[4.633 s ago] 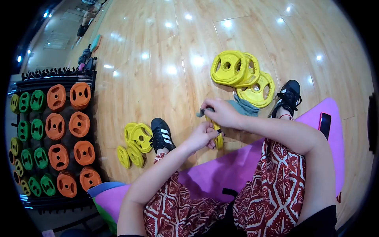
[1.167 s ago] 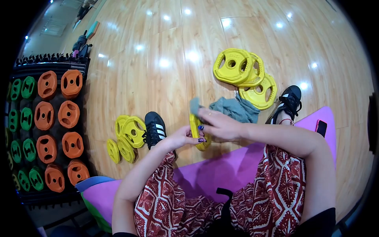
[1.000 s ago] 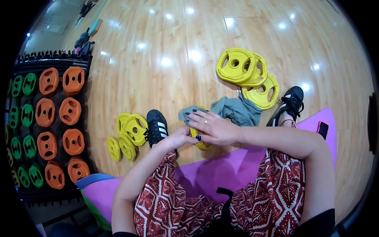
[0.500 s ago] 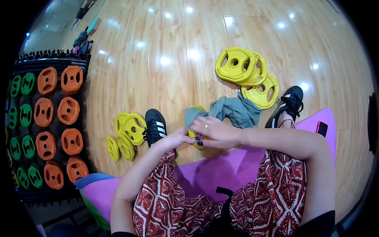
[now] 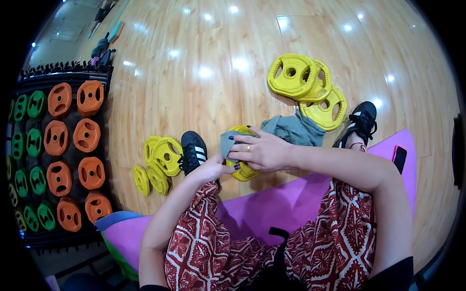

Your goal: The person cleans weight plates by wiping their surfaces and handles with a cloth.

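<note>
A yellow weight plate (image 5: 244, 173) stands tilted between my feet, partly hidden by my hands. My left hand (image 5: 216, 168) grips its left edge, the thumb lying over the near face. My right hand (image 5: 264, 149) holds a grey cloth (image 5: 228, 142) against the plate's upper part, its fingers stretched to the left across it. More of the grey cloth (image 5: 295, 131) lies bunched on the floor just beyond my right wrist.
Several yellow plates (image 5: 291, 72) overlap on the floor ahead to the right, and more yellow plates (image 5: 167, 157) lie left of my left shoe (image 5: 194, 148). A rack of orange plates (image 5: 59, 138) and green plates stands at left. A phone (image 5: 399, 157) rests on the purple mat (image 5: 291, 199).
My right hand has moved up over the plate, and its fingers have spread across the cloth. My left hand has shifted slightly left, and more of the plate shows.
</note>
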Demonstrator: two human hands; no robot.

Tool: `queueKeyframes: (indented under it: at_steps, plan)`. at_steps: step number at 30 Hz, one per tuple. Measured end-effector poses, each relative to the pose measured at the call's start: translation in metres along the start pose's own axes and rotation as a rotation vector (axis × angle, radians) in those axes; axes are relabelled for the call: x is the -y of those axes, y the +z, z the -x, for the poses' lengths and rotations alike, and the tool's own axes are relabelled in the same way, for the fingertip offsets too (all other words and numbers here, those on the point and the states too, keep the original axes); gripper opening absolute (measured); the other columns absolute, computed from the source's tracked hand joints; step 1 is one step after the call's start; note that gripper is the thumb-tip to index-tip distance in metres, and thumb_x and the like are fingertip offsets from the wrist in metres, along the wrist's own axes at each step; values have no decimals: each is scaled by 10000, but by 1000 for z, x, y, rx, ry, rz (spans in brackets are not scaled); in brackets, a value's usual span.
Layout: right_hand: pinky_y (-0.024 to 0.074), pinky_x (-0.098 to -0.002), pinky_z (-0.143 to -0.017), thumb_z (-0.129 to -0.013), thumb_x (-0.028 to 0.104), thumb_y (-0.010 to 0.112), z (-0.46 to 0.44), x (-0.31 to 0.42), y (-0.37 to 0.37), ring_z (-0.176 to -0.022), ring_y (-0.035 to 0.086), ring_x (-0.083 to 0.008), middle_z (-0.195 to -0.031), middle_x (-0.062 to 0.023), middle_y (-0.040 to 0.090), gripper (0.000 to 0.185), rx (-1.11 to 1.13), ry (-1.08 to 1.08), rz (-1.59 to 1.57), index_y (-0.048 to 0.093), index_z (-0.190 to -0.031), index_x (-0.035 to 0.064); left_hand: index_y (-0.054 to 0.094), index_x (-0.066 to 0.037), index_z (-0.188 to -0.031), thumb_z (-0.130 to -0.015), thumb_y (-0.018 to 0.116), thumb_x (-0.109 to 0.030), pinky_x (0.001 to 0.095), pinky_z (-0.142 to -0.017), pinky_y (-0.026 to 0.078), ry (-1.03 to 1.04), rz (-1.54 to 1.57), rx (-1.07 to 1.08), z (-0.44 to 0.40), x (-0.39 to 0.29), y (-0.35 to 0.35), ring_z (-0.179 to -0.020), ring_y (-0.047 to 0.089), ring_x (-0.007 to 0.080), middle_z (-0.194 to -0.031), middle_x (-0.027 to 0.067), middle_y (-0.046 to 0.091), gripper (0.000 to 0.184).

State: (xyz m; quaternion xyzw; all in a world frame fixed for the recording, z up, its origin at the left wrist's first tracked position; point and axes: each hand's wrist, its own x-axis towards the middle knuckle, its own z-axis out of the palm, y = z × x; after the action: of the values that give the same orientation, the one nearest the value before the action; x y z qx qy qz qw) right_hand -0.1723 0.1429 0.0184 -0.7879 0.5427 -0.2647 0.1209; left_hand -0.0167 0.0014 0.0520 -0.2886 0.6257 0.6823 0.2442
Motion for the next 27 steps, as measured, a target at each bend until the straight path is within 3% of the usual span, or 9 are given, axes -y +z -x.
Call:
queueKeyframes:
  at_steps: [1,2,6,8,11,12,17,24,27]
  plan:
    - [253,-483,-969,-734,211,552,3,0,-1,-1213,310,-222,-1248,-22,396,499,17,12,11,396,-1205,152,364,3,-1211,-750,529,-4,288,-879,377,37,-102,-17,1,-2,2,-1036,464,159,-1114,78,493,489]
    - [261,-455,-979,-664,167,585,6,0,-1,-1214,304,-252,-1237,-58,401,559,17,15,10,403,-1191,121,358,17,-1208,-765,596,-115,297,-860,383,64,-235,-46,1,-2,1,-991,478,141,-1088,85,505,520]
    - [291,-415,-973,-637,162,594,17,2,1,-1199,317,-288,-1206,-83,416,578,28,13,32,408,-1180,92,403,15,-1160,-729,647,-209,276,-773,426,96,-443,-87,2,-16,7,-843,532,153,-950,102,549,544]
    - [340,-392,-939,-609,137,599,22,2,7,-1147,361,-311,-1162,-106,421,587,-76,16,53,413,-1161,71,378,18,-1164,-689,688,-269,270,-718,447,17,-626,-94,2,-27,12,-749,549,161,-888,117,551,635]
    - [381,-390,-893,-589,117,609,30,-6,14,-1072,408,-312,-1105,-113,421,571,-243,-49,6,425,-1127,65,278,11,-1241,-653,715,-299,261,-691,455,9,-634,-184,-1,-26,18,-730,558,174,-884,125,545,795]
    - [381,-390,-893,-589,117,609,30,-7,16,-1072,408,-312,-1105,-113,421,571,-245,-45,6,425,-1127,65,278,11,-1241,-653,715,-299,261,-691,455,9,-637,-180,-2,-27,18,-730,558,174,-884,125,545,795]
    - [404,-383,-822,-579,103,613,33,-8,14,-962,445,-303,-1008,-114,422,509,-349,-38,-47,445,-1058,64,-18,-33,-1342,-649,716,-296,279,-723,449,193,-490,-105,-9,-12,12,-814,548,202,-980,164,521,1043]
    - [386,-337,-765,-607,130,597,26,-1,-3,-894,463,-261,-972,-75,464,464,-90,135,-25,468,-1052,95,-85,-77,-1349,-670,707,-273,283,-793,412,256,-544,-67,-16,7,-1,-888,522,213,-1100,170,485,1061]
    - [366,-346,-786,-692,134,527,22,-6,-3,-936,473,-228,-975,-61,494,384,-42,175,-13,501,-1075,124,-93,-67,-1346,-681,700,-261,281,-856,377,300,-518,-46,-17,8,-2,-982,491,210,-1155,166,460,1053]
